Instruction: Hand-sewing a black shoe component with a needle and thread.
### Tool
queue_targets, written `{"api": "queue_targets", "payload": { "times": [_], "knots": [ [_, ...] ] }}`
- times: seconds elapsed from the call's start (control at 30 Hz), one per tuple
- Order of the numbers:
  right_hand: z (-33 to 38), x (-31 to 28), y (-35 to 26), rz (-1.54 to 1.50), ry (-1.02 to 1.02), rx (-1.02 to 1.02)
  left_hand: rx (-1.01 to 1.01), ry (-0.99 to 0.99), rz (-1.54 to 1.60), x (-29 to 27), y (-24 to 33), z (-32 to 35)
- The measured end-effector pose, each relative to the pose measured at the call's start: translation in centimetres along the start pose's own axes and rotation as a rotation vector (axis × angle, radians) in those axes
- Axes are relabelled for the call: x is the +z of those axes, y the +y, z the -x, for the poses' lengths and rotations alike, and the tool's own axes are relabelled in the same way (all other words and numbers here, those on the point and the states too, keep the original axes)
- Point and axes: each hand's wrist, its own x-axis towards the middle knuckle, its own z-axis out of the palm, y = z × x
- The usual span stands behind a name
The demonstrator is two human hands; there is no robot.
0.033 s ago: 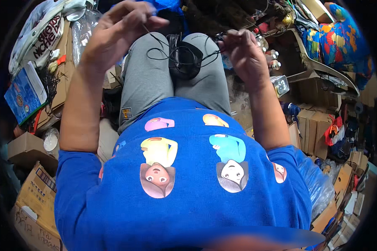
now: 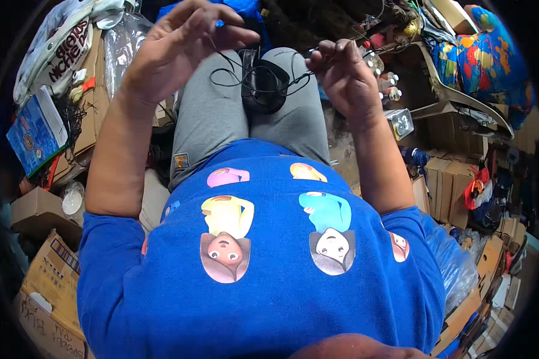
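A black object (image 2: 263,99) with a curved band and rounded lower end lies between my grey-trousered thighs; its exact kind is unclear. From it a thin black cord (image 2: 224,78) loops over my legs. My left hand (image 2: 188,45) is raised at the upper left, fingers closed in a pinch, with a small bright blue piece (image 2: 220,24) showing at the fingertips. A strand of the cord runs up to those fingers. On the other side, my right hand (image 2: 347,69) pinches the cord near its right end, above my right thigh.
Cardboard boxes (image 2: 48,275) and a blue booklet (image 2: 36,134) crowd the left. Small bottles (image 2: 390,87), a clear container (image 2: 401,124) and a grey curved panel (image 2: 449,99) stand on the right. A blue plastic bag (image 2: 449,263) lies beside my right elbow.
My left hand has shifted slightly right, and the blue piece now shows clearly at its fingertips. My right hand has moved a little left. The black object stays on my lap.
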Motion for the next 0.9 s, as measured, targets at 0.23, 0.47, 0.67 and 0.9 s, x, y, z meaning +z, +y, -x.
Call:
{"api": "queue_targets", "payload": {
  "times": [0.23, 0.47, 0.67, 0.9],
  "knots": [
    [3.4, -5.2, -2.6, 1.252, -0.362, 0.177, -0.241, -0.326, -1.143, -3.9, 0.8, 3.9],
    [12.6, -24.7, -16.5, 1.982, 0.419, 0.103, -0.303, 0.209, -2.008, -23.9, 14.2, 10.6],
    [9.7, -19.9, -10.5, 1.920, -0.037, 0.462, -0.271, 0.026, -1.628, -12.4, 1.4, 5.3],
    [1.4, -4.3, -1.2, 1.369, -0.253, 0.079, -0.185, -0.348, -0.957, -0.1, -8.8, -0.4]
  ]
}}
